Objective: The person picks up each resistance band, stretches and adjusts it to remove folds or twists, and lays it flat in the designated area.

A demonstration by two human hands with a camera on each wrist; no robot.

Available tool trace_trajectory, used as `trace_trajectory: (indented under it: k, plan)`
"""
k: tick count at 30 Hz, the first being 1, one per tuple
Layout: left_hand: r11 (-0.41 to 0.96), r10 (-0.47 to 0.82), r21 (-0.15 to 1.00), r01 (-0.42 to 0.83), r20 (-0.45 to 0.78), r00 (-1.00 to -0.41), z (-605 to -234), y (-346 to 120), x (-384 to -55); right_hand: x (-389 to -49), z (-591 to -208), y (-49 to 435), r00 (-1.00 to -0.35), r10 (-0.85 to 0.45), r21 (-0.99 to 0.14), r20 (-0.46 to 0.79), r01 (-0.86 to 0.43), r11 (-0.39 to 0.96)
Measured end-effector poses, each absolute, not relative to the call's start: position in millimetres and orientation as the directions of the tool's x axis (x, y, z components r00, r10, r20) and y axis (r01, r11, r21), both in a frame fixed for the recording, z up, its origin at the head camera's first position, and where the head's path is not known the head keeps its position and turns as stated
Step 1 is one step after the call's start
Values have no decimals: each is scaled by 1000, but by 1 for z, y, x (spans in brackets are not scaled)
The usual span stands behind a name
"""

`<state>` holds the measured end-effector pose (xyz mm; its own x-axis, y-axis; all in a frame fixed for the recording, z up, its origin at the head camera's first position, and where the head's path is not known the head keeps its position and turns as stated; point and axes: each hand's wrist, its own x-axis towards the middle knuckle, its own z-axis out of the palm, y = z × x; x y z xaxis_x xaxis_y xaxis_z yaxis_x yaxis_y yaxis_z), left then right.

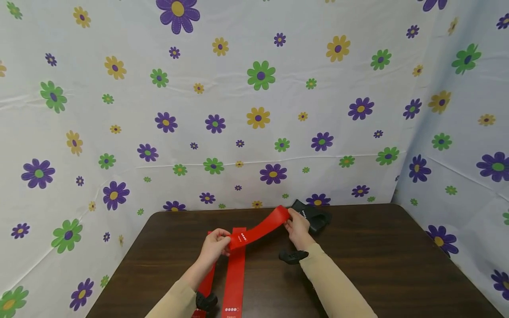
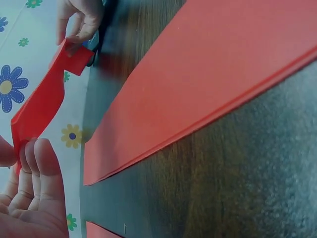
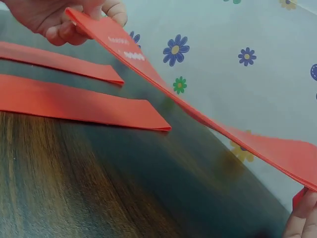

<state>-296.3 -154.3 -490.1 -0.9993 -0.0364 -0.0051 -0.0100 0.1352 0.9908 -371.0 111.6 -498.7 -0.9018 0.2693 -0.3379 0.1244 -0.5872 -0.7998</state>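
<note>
1. The left hand [image 1: 214, 243] reaches from the near edge of the desk [image 1: 377, 265], thumb and fingers pinching 1 end of the raised band [image 1: 262, 228].
2. The right hand [image 1: 299, 227], closer to the far edge, pinches the band's other end.
3. Below lie 2 flat red strips [image 1: 234, 280] toward the near edge; the left forearm [image 1: 195, 274] partly covers 1.
4. A black pouch [image 1: 316, 217] lies by the far edge, partly behind the right hand.

Flower-printed white cloth [image 1: 234, 99] hangs behind a dark wooden table [image 1: 389, 265].
</note>
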Motion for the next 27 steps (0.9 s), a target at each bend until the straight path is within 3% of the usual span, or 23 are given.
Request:
trace_trajectory:
  k: [14,21,27]
  plan:
    - [182,11,983,20,19,-1000,-486,-148,-286,-374,-497,132,-915,339,-906,-217,60,-419]
    - [301,116,951,65,31,-993,-496,-144,-281,-370,-505,143,-963,254,-978,-90,38,-204]
    - [399,237,905,144,50,-970,-497,-136,-272,-372,-509,156,-976,187,-987,-115,90,-133]
